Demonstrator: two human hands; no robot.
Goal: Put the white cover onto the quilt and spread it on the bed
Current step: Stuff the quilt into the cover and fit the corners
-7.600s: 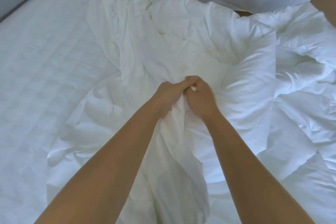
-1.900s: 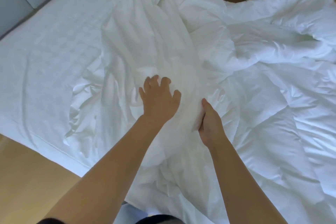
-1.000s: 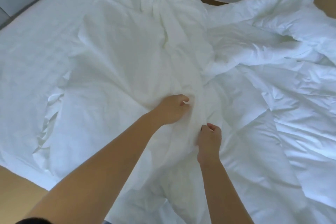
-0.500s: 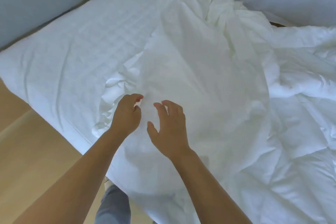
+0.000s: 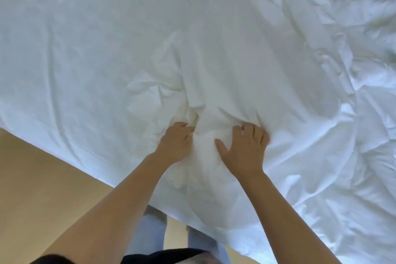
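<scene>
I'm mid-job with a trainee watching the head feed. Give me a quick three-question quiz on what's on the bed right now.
1. True or false: the left hand and the right hand both touch the white cover.
2. What shows past the near edge of the bed, at lower left? A) a tan floor B) a dark rug C) a second bed
3. Fill in: the crumpled quilt lies to the ____ of both hands.

Key: 1 true; 2 A; 3 right.
</scene>
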